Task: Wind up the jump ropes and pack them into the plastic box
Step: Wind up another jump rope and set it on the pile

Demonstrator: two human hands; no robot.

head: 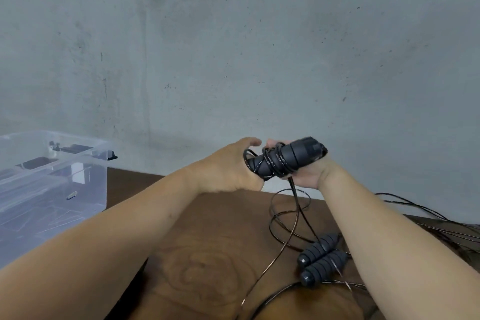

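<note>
1. We see a pair of black jump-rope handles [285,157] held level above the far edge of the wooden table [207,254], with thin black cord wound in several turns around their middle.
2. The right hand [309,174] cradles the handles from below, palm up, wrist bent back, its fingers curled up behind the bundle and clamped on it.
3. The left hand [233,166] meets the bundle's left end, back of the hand toward us, thumb on the near side; its fingers curl around the handle tips and a loop of cord.
4. Both forearms reach forward from the bottom corners and converge at the bundle.
5. The loose cord [293,218] drops from under the bundle and lies in open loops on the table.
6. A second pair of ribbed black handles [320,258] lies side by side on the table, just beside the right forearm, with cord crossing over them.
7. More cord [420,209] trails off the table's right edge.
8. The clear plastic box [52,189] stands at the left, well apart from the hands, with dark items dimly visible through its walls.
9. A grey concrete wall [233,47] fills the background.
</note>
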